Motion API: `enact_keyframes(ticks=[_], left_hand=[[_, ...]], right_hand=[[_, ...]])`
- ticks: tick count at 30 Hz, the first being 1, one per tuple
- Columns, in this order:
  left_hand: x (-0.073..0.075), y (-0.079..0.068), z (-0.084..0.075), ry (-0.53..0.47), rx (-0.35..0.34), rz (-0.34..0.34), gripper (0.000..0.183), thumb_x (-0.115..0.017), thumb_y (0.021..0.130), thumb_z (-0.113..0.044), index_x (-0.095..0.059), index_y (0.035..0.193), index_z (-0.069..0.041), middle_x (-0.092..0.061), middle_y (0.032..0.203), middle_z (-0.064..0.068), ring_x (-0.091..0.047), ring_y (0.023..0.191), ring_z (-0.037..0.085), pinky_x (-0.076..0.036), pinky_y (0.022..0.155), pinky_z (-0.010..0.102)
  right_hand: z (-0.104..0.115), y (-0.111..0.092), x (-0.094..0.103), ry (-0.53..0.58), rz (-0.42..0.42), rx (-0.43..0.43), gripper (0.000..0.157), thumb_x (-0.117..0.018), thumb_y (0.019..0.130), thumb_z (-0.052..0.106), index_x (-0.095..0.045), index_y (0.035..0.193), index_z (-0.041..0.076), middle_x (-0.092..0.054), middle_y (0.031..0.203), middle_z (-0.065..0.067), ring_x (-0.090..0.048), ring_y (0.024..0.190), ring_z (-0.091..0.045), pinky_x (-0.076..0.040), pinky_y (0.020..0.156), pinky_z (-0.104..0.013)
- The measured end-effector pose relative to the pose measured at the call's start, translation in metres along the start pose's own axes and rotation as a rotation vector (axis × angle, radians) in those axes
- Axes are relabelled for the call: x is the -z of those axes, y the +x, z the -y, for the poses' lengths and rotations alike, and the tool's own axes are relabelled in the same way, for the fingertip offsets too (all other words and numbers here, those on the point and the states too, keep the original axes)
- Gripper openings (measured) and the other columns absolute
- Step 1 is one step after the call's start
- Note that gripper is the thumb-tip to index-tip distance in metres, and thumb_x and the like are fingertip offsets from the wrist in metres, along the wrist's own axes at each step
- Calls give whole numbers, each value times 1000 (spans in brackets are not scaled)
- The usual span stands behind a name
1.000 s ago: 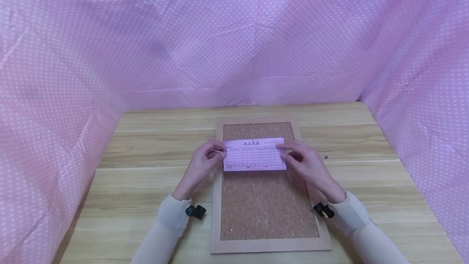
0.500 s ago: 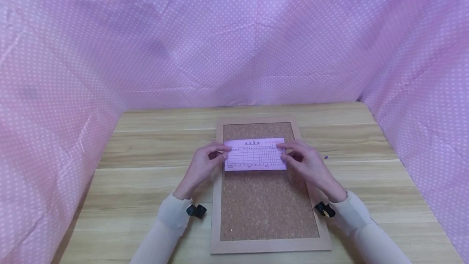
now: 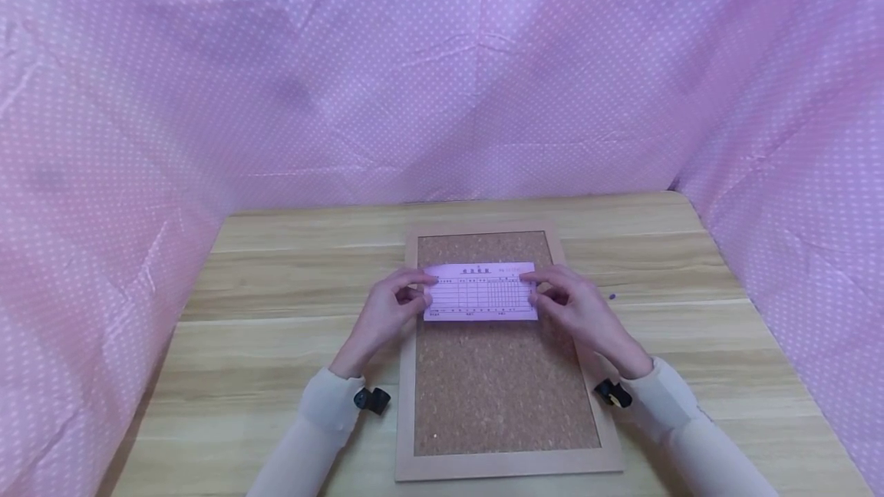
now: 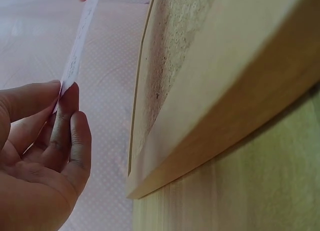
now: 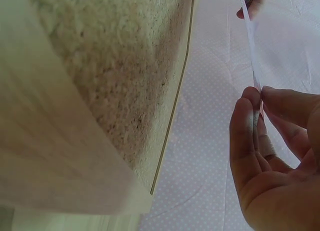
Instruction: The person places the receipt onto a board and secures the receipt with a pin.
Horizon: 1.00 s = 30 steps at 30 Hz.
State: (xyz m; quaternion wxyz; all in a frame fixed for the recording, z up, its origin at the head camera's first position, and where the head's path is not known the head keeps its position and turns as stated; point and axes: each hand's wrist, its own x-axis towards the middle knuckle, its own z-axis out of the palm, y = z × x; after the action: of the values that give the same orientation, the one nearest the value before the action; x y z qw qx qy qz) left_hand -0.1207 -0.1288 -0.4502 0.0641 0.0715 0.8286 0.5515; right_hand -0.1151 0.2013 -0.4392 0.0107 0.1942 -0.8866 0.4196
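A pinkish printed form slip (image 3: 479, 294) with ruled lines and columns is held between both hands above a framed corkboard (image 3: 507, 397). My left hand (image 3: 388, 309) pinches its left end between thumb and fingers. At the other end, my right hand (image 3: 580, 309) pinches the slip the same way. Both wrist views show the slip (image 4: 77, 53) nearly edge-on and raised clear of the cork, with the board's wooden frame (image 5: 60, 156) beside it. The slip hides part of the upper cork.
The corkboard lies on a wood-grain table (image 3: 276, 343). A small dark blue object (image 3: 612, 297), too small to identify, lies right of the board. A tiny white speck (image 3: 435, 436) shows on the lower cork. Pink dotted cloth (image 3: 442, 98) hangs around the table's back and sides.
The left fingers have shifted slightly right, reaching a little further onto the slip's left end. The slip and right hand stay almost where they were.
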Motion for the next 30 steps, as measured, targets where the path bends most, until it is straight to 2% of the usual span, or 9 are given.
enact_keyframes(ticks=[9, 19, 25, 30], left_hand=[[-3, 0, -2, 43, -13, 10, 31, -75, 90, 0, -76, 118, -10, -66, 128, 4, -66, 96, 18, -56, 84, 33], [-5, 2, -1, 96, -16, 15, 29, -74, 90, 0, -77, 116, -12, -67, 123, 3, -65, 93, 18, -56, 81, 34], [-6, 3, -1, 118, 7, 26, 28, -74, 91, -1, -76, 117, -12, -67, 118, 3, -65, 91, 18, -56, 77, 32], [-7, 6, 0, 139, 6, 28, 28, -75, 90, -1, -76, 116, -11, -67, 119, 4, -65, 90, 17, -56, 77, 31]], right_hand=[[-5, 2, 0, -29, 1, -8, 30, -72, 97, 6, -74, 126, 11, -69, 121, -8, -63, 89, -17, -52, 74, -29], [-9, 5, 1, -30, 52, -55, 31, -70, 99, 9, -72, 129, 10, -68, 125, -13, -61, 88, -19, -51, 68, -29], [-11, 6, 1, -77, 39, 6, 29, -71, 96, 6, -75, 124, 11, -71, 120, -9, -62, 94, -19, -51, 77, -34], [-12, 7, 1, -102, 32, 36, 28, -72, 94, 2, -78, 121, 11, -72, 113, -9, -57, 89, -19, -48, 73, -33]])
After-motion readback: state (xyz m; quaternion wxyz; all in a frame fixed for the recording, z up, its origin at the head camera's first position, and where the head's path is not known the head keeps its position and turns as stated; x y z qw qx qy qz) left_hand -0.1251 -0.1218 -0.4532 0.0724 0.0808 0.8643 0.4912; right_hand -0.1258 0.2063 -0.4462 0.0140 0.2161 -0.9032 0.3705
